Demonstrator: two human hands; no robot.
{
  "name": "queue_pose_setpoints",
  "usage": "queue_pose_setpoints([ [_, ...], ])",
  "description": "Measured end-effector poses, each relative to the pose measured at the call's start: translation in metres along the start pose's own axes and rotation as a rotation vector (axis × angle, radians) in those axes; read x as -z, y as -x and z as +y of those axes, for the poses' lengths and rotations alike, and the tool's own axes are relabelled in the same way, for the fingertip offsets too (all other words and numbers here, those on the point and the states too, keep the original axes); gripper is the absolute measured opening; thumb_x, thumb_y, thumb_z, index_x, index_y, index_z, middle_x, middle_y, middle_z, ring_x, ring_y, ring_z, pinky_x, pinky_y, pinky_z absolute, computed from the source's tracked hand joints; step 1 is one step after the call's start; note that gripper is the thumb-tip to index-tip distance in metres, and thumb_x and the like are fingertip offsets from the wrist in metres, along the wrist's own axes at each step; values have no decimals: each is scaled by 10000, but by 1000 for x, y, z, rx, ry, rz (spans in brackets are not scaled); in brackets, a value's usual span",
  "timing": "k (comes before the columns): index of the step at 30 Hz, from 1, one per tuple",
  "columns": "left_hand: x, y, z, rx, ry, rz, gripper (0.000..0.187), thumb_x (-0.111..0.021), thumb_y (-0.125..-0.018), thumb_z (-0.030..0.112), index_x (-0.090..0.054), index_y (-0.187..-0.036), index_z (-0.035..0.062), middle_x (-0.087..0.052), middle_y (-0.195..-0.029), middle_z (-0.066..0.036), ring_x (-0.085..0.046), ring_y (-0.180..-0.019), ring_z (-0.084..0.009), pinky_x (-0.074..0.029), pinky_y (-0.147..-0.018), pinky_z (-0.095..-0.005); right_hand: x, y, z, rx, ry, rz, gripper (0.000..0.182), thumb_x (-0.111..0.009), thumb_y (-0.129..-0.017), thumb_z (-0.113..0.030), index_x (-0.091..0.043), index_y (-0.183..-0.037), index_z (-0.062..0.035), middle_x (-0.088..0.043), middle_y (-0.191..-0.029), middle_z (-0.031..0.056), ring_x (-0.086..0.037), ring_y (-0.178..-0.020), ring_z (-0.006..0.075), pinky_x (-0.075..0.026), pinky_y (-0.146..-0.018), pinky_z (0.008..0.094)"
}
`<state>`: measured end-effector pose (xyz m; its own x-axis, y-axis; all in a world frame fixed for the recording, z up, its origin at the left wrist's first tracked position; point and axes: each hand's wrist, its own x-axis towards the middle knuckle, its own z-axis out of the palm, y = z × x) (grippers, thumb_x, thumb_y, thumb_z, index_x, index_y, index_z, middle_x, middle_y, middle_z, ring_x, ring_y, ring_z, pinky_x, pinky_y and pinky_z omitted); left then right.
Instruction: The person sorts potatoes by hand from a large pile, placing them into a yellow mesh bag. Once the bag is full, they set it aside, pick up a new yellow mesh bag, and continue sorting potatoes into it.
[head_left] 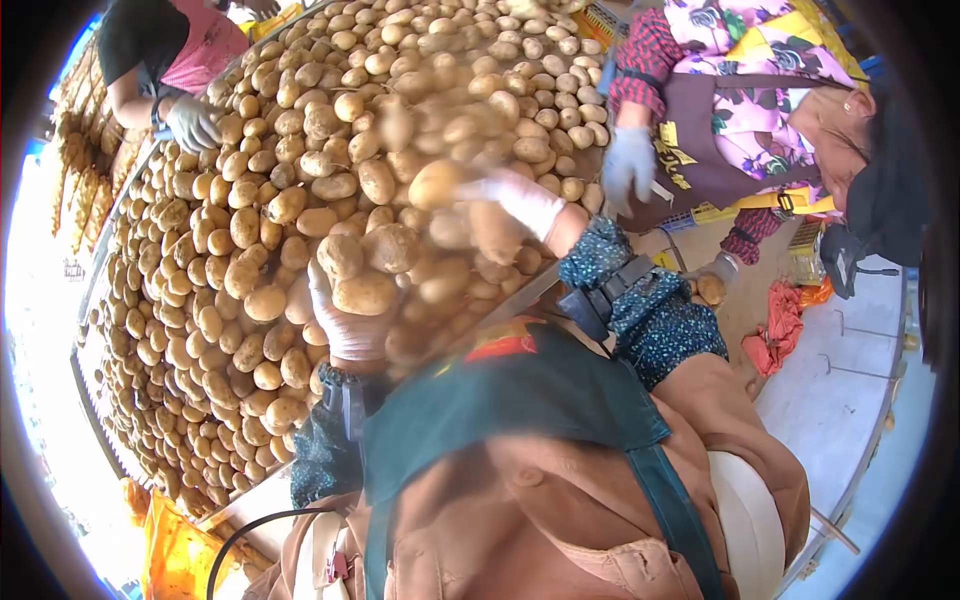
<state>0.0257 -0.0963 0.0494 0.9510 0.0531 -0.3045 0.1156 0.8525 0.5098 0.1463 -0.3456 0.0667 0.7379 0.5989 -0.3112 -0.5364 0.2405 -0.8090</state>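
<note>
A broad heap of brown potatoes (200, 320) spreads in front of me. My left hand (352, 335), in a pale glove, is low at the near side of the heap. Its fingers curve around a few potatoes (365, 294) resting against the palm. Out over the heap reaches my right hand (520, 200), also gloved, its fingers smeared by motion. Just beyond its fingertips is a larger, yellowish potato (435, 185). More potatoes around that hand are blurred too.
At the right, a co-worker in a flowered top (740, 120) has one gloved hand (628, 170) by the heap's edge. Another person's gloved hand (193, 123) touches potatoes at the upper left. Red cloth or bag material (775, 325) lies right; an orange bag (175, 550) sits lower left.
</note>
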Motion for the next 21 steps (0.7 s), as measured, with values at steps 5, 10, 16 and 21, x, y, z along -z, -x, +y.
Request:
queue_pose_setpoints([
  [5,-33,3,-29,-325,-917,-168,465,-534,-1004,476,-500,-1348,165,-540,-1343,-72,-511,-1264,-270,-539,-952,-472,15,65,5,-117,-358,5,563,-660,-953,-390,-556,-1338,7,-718,-1054,139,-716,-805,213,-602,-647,311],
  [10,-58,-1,-77,-273,-1081,-265,429,-580,-971,432,-538,-1250,108,-577,-1245,-67,-573,-1132,-244,-509,-947,-429,29,115,14,-32,-574,143,524,-656,-949,-357,-565,-1306,15,-718,-1064,151,-720,-805,242,-597,-609,325],
  [16,-113,7,-137,470,-35,-281,567,-498,-998,529,-558,-1308,58,-585,-1249,-127,-547,-1159,-276,-450,-1019,-455,74,198,37,42,-704,242,537,-679,-939,-375,-558,-1309,-6,-701,-1074,151,-714,-845,266,-620,-650,387],
  [21,-86,3,-211,804,132,-256,604,-553,-962,587,-582,-1308,92,-568,-1361,-155,-548,-1240,-344,-476,-1032,-549,98,264,64,43,-800,587,473,-689,-942,-370,-596,-1293,-68,-708,-1111,102,-718,-882,261,-625,-676,413],
])
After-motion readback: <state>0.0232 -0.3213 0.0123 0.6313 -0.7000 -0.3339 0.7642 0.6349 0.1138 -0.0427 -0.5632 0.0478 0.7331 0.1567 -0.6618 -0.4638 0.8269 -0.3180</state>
